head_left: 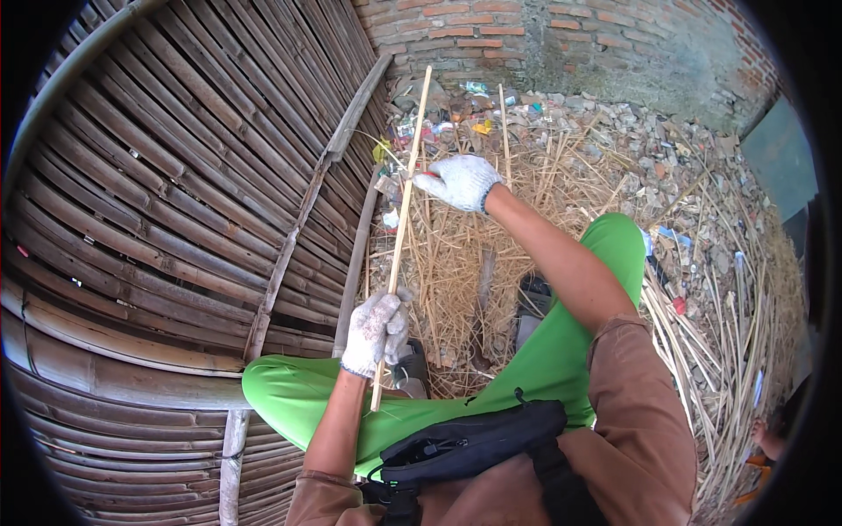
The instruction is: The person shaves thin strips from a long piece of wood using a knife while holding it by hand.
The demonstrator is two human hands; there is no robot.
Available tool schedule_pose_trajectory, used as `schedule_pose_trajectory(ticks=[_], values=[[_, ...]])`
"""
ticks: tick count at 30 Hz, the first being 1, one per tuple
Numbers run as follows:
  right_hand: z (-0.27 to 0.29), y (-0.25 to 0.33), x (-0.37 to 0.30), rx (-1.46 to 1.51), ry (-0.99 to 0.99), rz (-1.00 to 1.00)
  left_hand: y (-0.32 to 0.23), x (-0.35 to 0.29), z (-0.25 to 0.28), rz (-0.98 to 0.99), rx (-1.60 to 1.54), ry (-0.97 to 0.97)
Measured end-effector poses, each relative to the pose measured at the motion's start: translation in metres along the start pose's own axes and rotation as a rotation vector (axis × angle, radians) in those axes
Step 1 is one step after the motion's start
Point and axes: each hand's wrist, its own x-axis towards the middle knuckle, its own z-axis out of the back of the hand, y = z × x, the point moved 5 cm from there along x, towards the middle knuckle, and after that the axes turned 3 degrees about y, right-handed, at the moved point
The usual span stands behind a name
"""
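The person sits with knees spread in green trousers (298,392); the left grip (377,331), in a pale, soiled work glove, is clenched around the lower part of a long, thin bamboo strip (406,202); the strip's short lower end sticks out below that fist, over the trousers, while most of its length rises past it, tilted slightly to the right at the top. The right grip (460,181), gloved likewise, is at the strip's right side, above its middle; its fingers are curled with the tips at the strip, and a small patch of red shows there, yet whether it grasps the strip or something else cannot be told.

A black waist bag (474,443) lies across the person's lap, below the left grip and to its right; what it contains is hidden.

A second strip (505,131) stands or lies just beyond the right wrist; straw-like shavings (456,263) cover the ground between the legs; scattered litter and rubble (675,167) spread behind and to the right; a heap of long, thin strips (732,342) lies on the right; a bamboo-slat wall (167,175) fills the left, and a brick wall (478,35) closes the far side.
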Motion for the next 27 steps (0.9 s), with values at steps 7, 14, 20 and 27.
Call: schedule_pose_trajectory(ticks=[7, 14, 20, 27], values=[[-0.012, 0.043, -0.022, 0.127, 0.04, 0.062, 0.01, -0.001, 0.005, 0.03, -0.636, 0.277], [-0.048, 0.101, -0.074, 0.105, 0.045, 0.293, 0.009, 0.009, 0.005, 0.027, -0.837, 0.358], [-0.031, 0.079, -0.058, 0.05, 0.06, 0.183, 0.007, 0.002, 0.003, 0.075, -0.777, 0.316], [-0.021, 0.07, -0.044, 0.046, 0.043, 0.172, -0.002, 0.003, -0.004, 0.051, -0.869, 0.387]])
